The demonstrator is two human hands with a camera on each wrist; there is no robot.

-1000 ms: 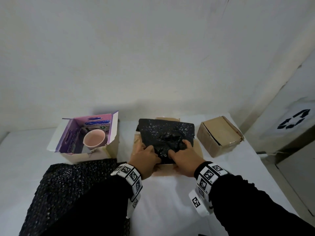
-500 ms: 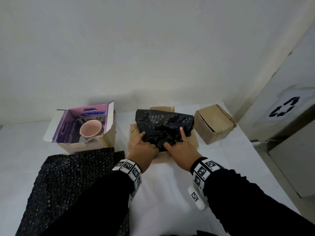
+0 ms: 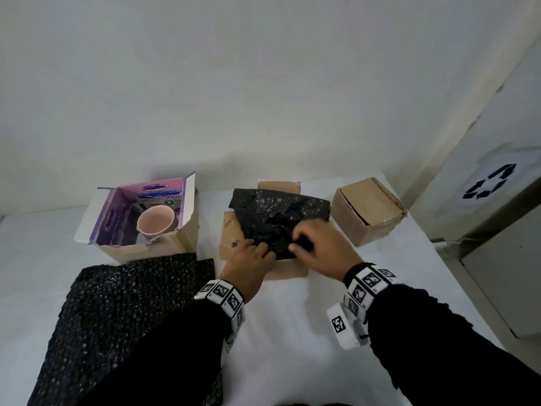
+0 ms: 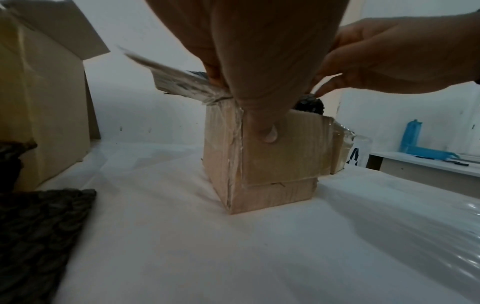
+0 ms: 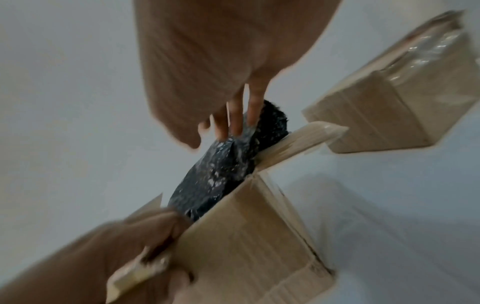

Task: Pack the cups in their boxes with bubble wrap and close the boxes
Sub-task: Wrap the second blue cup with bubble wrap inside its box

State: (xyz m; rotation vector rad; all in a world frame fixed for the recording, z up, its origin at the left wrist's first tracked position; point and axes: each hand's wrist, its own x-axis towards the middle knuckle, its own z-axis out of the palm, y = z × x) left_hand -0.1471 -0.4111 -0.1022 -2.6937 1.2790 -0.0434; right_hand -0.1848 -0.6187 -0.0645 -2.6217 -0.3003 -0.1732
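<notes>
A brown cardboard box stands mid-table with its flaps spread, and a crumpled black bubble wrap bundle fills its top. My left hand grips the box's near left edge, thumb on the front wall. The straight fingers of my right hand press down on the bubble wrap bundle. Whatever is inside the wrap is hidden. A pink cup stands bare in the open purple-lined box at the left.
A closed brown box sits close on the right. A flat black bubble wrap sheet lies at the near left, partly under my left sleeve. White wall runs just behind the boxes; a bin with a recycling sign stands off the table's right edge.
My right hand has shifted from resting on the wrap with fingers spread to pushing its near part down into the box. My left hand stays at the near left corner.
</notes>
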